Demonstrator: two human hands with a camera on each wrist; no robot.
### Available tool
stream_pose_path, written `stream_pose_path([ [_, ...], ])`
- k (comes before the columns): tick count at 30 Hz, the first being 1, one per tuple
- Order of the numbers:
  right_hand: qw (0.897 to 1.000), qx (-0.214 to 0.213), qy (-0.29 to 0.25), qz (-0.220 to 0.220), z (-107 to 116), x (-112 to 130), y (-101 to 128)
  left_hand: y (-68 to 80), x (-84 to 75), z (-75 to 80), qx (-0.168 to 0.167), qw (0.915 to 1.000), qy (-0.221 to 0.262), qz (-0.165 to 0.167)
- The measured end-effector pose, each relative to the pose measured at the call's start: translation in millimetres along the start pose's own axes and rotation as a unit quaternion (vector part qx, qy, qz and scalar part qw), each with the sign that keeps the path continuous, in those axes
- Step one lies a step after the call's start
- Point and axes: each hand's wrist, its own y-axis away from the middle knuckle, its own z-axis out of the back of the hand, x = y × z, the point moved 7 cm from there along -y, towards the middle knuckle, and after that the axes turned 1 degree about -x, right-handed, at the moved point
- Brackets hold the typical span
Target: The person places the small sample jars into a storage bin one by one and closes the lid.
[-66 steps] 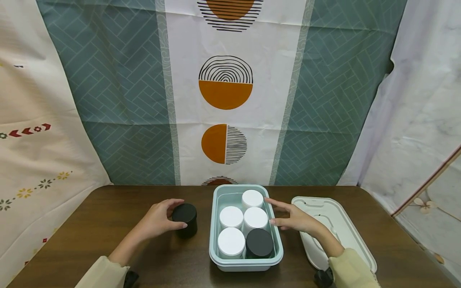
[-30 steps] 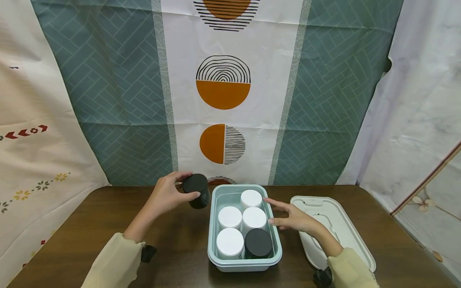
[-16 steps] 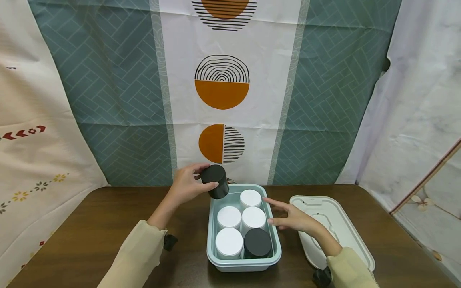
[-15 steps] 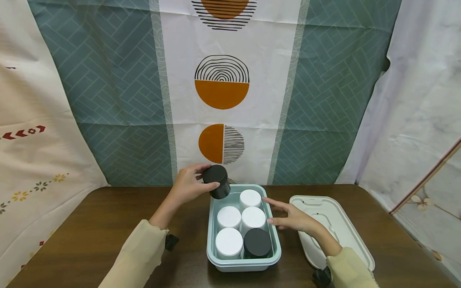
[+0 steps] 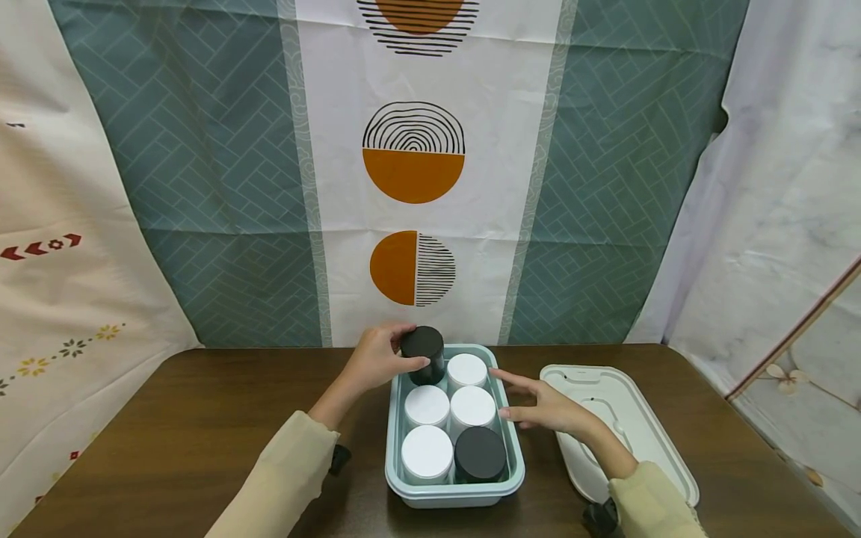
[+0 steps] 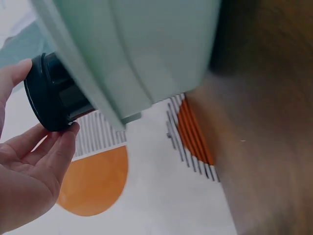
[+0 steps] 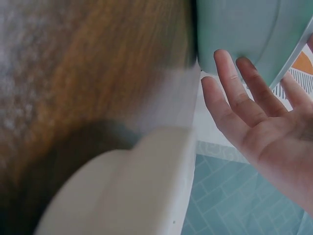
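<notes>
Left hand (image 5: 380, 359) grasps a black jar (image 5: 427, 346) between thumb and fingers at the far left corner of a tub (image 5: 457, 493), the jar's lower part hidden behind the rim in the left wrist view; right hand (image 5: 543, 407) is released, its fingers spread at the tub's right side, contact with the rim unclear; both arms wear cream sleeves (image 5: 279, 474). Behind hangs a broad cloth backdrop (image 5: 222, 187), teal at the sides, with orange and black-lined circles down its white middle; before it lies a dark brown worktop (image 5: 235, 433); on this stands the pale blue-green tub; to its right lies a white lid (image 5: 639, 422); inside the tub are four white-topped jars (image 5: 427, 452); a second black jar (image 5: 480, 453) sits at the near right corner.
</notes>
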Motion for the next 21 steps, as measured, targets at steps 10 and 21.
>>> stream_pose_path([
  [10,1.000,0.000,0.003,0.001,0.2,-1.8,-0.4,5.9,17.4,-13.4,0.031,0.9984,-0.042,0.021],
  [21,1.000,0.000,0.003,-0.001,-0.5,-0.5,-0.1,4.8,21.8,-25.2,0.088,0.9916,-0.089,0.031],
])
